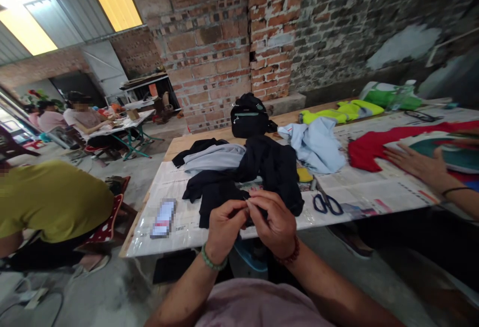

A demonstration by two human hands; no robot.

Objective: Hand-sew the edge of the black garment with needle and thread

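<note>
My left hand (227,225) and my right hand (274,222) meet at the table's near edge, fingertips pinched together. Whatever is between them is too small to make out. Just beyond the fingers lies a heap of dark cloth (275,162), with a light grey cloth (215,159) on its left part. To the right of my right hand rest scissors (328,203) with dark blue handles. A small yellow piece (305,174) is beside the dark heap. On the left of the tabletop (149,245) lies a phone (163,218), its screen lit.
Behind the cloth stands a black bag (250,116), with light blue cloth (318,145) and a neon-yellow garment (342,111) to its right. At the right, another person's hand (419,165) is on red cloth (368,148) beside an iron (441,150). A seated person (56,207) is at left.
</note>
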